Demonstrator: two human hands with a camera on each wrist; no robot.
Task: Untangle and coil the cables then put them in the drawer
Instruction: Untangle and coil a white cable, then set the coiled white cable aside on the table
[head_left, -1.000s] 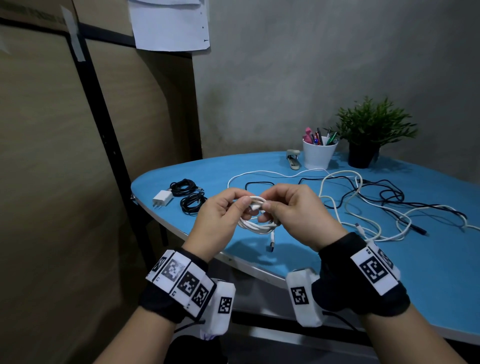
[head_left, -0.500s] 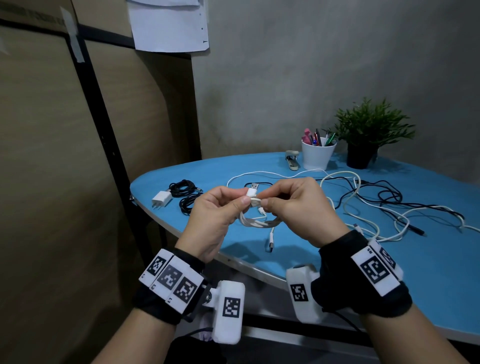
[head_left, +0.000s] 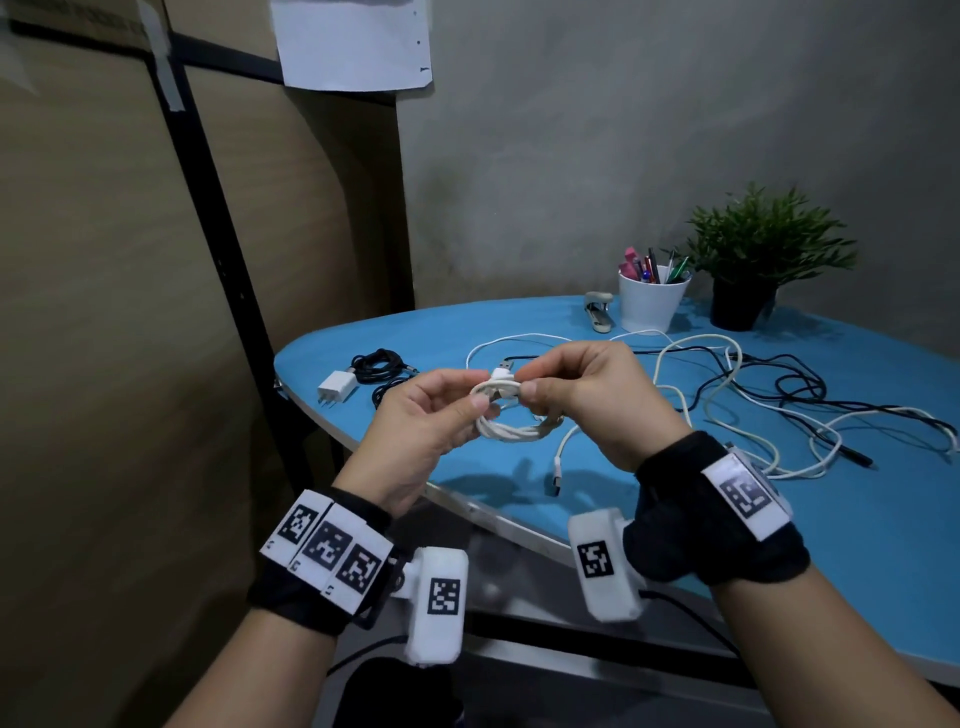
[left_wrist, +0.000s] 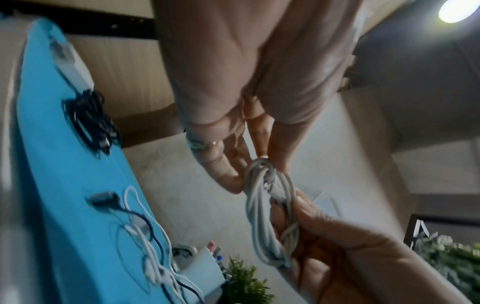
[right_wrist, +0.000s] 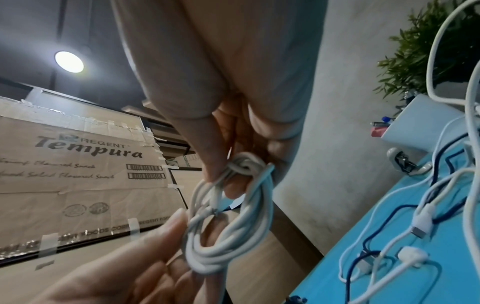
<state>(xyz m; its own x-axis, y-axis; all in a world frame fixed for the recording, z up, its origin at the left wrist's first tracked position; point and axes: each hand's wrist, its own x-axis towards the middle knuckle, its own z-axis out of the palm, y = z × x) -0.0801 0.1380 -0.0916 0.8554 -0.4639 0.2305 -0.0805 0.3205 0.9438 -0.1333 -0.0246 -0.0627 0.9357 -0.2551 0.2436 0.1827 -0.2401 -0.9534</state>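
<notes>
— Where was the white coiled cable (head_left: 511, 422)?

— Held in the air above the near edge of the blue worktop (head_left: 857, 530), between both hands; the left hand (head_left: 423, 421) pinched one side of the coil with thumb and fingertips, and the right hand (head_left: 587, 395) pinched the other side, its grip clenched on the strands; one white end hung down from the coil.

— And the rest?

— A tangle of white and black cables (head_left: 779, 400) lay loose on the worktop; a black coiled cable (head_left: 382, 364) with a white charger plug (head_left: 336, 387) sat at the left end; a white pen cup (head_left: 649, 299), a stapler (head_left: 598, 312) and a potted plant (head_left: 753, 260) stood at the back.
</notes>
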